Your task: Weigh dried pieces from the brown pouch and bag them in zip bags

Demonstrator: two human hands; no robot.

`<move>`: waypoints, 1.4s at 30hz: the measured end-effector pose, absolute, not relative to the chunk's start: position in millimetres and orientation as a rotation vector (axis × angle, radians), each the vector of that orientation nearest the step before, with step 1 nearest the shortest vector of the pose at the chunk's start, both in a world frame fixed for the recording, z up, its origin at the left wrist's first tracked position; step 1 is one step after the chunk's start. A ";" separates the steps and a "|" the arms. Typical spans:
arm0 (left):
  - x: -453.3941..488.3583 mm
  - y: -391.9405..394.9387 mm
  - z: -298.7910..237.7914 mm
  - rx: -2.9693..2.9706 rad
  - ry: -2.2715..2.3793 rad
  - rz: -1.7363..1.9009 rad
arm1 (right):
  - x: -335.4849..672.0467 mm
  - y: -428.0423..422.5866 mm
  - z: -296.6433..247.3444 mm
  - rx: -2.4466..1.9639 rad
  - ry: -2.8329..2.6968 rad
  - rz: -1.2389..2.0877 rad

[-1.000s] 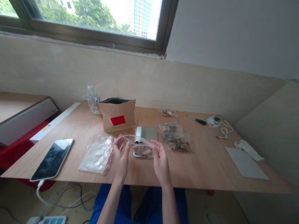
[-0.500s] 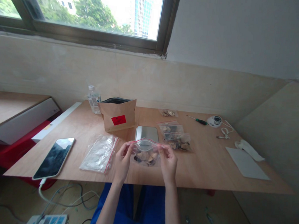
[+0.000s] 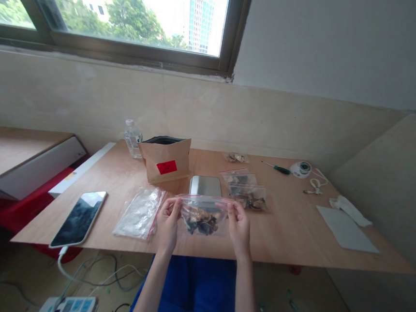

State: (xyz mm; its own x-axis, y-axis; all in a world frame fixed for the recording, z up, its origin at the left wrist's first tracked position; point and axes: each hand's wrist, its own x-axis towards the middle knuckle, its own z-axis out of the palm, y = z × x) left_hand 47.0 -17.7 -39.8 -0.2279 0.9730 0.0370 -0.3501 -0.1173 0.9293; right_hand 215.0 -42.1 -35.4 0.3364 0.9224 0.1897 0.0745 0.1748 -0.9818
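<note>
A clear zip bag [image 3: 204,219] holding dark and tan dried pieces hangs between my hands, above the table's near edge. My left hand [image 3: 169,216] pinches its upper left corner between thumb and fingers. At the upper right corner, my right hand [image 3: 238,222] is closed on the same bag. The bag's top edge is pulled nearly straight. Just behind it lies a flat silver scale [image 3: 206,185], its front part hidden by the bag. A stack of flat clear zip bags [image 3: 139,215] with red edges lies left of my left hand.
Filled zip bags [image 3: 250,198] lie right of the scale, another small bag [image 3: 236,157] farther back. A brown paper pouch [image 3: 166,159] stands open beside a bottle [image 3: 133,138]. Also around: phone [image 3: 79,217], screwdriver [image 3: 279,168], camera [image 3: 300,169], white sheet [image 3: 345,229].
The bag's mouth, bowed apart before, is now drawn nearly straight. My hands have moved slightly apart, and the dried pieces show more fully. The view has shifted a little.
</note>
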 end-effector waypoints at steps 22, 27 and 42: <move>21.3 -19.5 -22.3 1.054 1.102 1.340 | 222.6 -47.9 -32.8 -1.324 -1.016 0.521; 18.3 -20.8 -20.3 1.107 1.136 1.325 | 221.9 -47.9 -34.9 -1.299 -0.985 0.532; 35.4 -18.6 -28.6 1.191 0.993 1.406 | 207.5 -44.7 -29.7 -1.212 -0.849 0.613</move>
